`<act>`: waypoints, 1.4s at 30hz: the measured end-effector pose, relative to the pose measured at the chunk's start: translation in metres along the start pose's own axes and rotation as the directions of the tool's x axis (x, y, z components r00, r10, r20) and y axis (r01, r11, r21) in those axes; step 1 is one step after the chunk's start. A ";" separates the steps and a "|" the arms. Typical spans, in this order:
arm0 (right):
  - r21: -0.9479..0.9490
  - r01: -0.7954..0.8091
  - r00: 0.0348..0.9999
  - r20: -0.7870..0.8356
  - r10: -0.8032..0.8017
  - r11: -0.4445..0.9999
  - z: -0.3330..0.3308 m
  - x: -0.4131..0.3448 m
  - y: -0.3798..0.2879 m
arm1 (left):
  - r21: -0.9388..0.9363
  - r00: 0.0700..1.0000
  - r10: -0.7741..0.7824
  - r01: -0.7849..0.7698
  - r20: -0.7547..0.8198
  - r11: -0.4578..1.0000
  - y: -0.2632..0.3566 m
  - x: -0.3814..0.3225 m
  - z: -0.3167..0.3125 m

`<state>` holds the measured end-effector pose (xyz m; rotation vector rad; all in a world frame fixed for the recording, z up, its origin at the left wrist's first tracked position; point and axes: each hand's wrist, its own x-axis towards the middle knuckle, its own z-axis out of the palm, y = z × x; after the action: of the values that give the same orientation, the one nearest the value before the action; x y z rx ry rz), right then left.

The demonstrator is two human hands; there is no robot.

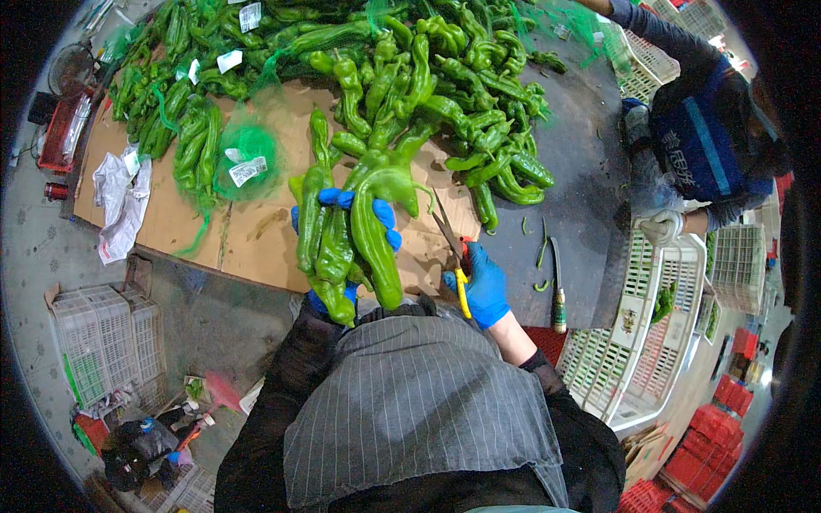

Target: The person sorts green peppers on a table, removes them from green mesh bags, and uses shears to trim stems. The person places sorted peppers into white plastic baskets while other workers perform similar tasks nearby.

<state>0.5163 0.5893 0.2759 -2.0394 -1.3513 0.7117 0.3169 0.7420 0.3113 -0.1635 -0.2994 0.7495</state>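
My left hand point(346, 200), in a blue glove, is wrapped around a bunch of long green peppers point(333, 250) near the table's front edge. One pepper point(378, 256) lies over the front of the bunch, its curved stem sticking out to the right. My gloved right hand point(484, 285) holds scissors point(460, 272) with yellow and red handles. Their blades stand apart and point up past the bunch. Just beyond my hands, a heap of loose green peppers point(397, 83) covers cardboard point(269, 224). A green mesh bag point(247, 157) with a printed label lies to the left.
Several net-bagged peppers point(199, 141) and crumpled white paper point(122, 199) lie on the left. A curved knife point(558, 288) rests on the dark tabletop point(584, 192) at right. Beside it stand white plastic crates point(635, 346). A co-worker point(699, 141) is at the right edge.
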 end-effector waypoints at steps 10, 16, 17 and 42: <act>0.285 0.144 0.989 0.001 -0.151 0.948 0.009 0.022 -0.015 | -0.064 0.996 -0.057 0.053 -0.071 0.997 -0.015 -0.006 0.002; 0.583 0.048 0.995 -0.103 0.015 0.811 -0.004 0.050 -0.006 | 0.038 0.997 0.063 -0.065 0.048 0.997 0.015 -0.013 0.014; 0.596 0.216 0.959 -0.278 -0.054 0.773 -0.009 0.066 -0.006 | 0.124 0.994 0.069 -0.078 0.080 0.989 0.019 -0.014 0.017; 0.841 -0.217 0.976 0.193 0.101 0.496 -0.068 0.017 -0.037 | 0.690 0.899 -0.132 0.409 -0.418 0.597 -0.028 0.014 0.012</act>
<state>0.5475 0.6049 0.3472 -1.2814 -0.5916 1.2949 0.3409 0.7313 0.3326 0.5741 0.3366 0.4672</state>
